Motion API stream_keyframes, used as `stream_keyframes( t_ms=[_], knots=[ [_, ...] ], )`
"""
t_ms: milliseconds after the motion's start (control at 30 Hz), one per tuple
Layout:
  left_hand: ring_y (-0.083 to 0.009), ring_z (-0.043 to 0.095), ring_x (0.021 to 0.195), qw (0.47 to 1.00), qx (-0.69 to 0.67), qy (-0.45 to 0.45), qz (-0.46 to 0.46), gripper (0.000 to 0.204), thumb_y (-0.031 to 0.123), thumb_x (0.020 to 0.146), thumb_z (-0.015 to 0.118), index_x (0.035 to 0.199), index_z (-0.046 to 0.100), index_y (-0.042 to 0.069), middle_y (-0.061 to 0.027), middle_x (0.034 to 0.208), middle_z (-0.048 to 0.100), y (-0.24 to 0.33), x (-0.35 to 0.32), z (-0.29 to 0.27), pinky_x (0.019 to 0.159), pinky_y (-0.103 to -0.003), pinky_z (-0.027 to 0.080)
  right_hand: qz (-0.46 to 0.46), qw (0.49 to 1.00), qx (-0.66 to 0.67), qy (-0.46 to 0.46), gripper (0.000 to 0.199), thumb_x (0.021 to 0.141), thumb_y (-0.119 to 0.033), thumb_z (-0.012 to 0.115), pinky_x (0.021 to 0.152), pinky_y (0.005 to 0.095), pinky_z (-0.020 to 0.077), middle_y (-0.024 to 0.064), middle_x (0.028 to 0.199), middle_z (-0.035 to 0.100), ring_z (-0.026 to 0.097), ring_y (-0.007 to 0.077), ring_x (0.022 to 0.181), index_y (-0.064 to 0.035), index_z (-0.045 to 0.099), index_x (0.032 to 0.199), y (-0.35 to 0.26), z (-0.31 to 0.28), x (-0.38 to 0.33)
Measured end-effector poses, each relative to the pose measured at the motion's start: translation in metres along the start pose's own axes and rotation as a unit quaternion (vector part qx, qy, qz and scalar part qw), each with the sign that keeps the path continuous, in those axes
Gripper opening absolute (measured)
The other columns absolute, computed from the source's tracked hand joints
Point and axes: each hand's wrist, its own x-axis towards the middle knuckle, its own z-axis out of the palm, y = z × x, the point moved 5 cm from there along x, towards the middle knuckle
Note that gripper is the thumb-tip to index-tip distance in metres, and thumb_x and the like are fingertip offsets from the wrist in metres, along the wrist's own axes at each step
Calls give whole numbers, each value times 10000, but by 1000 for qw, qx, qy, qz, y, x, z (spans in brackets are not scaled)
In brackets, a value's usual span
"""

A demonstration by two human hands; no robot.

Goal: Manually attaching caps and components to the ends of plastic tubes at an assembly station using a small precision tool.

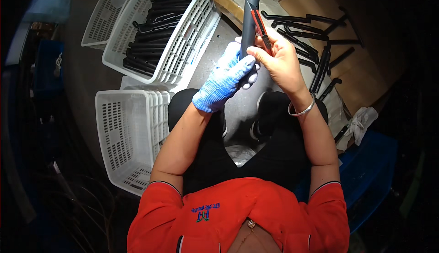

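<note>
My left hand [218, 81], in a blue and white knit glove, is closed around the lower end of a long dark grey plastic bar [248, 33]. The bar points away from me, and its far end runs out of the picture at the top. In my bare right hand [286, 65] is a red and black utility knife [259, 24]. Its blade lies along the right side of the bar; whether the edge touches cannot be made out. My right thumb rests against the bar just above the glove.
At the far left a white plastic crate [176, 38] holds many black bent-ended bars [151, 38]. Nearer on that side are stacked white crates [106, 134]. To the right, several similar loose black bars [299, 26] lie over cardboard [366, 70], beside a white cloth [361, 121].
</note>
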Motion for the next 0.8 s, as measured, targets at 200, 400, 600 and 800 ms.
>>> stream_keyframes(
  t_ms=[200,400,600,800],
  knots=[
    [-74,479,564,999,-34,15,26,319,168,931,534,1205,442,31,-32,777,511,12,-4,-8,471,-197,376,-102,937,-319,102,348,938,-47,493,645,229,439,43,836,589,532,87,719,-65,538,1283,-25,-20,-20],
    [-71,475,529,996,20,77,36,319,147,897,584,1172,482,22,-25,710,509,15,-4,-14,446,-200,358,-265,828,-492,53,474,811,61,566,582,292,389,69,706,470,446,177,619,-97,577,1258,-43,-11,-31],
    [-63,483,529,997,13,61,43,279,159,903,587,1129,494,25,-26,715,530,12,-4,-18,443,-196,360,-279,793,-541,24,526,727,77,581,566,314,379,62,684,443,436,200,611,-132,627,1208,-47,-4,-35],
    [-53,463,521,997,6,66,42,286,172,899,602,1115,487,24,-8,704,490,13,-4,-16,439,-189,352,-279,786,-551,23,547,711,88,572,557,317,376,63,673,429,435,200,608,-143,633,1203,-48,-3,-35]
  ],
)
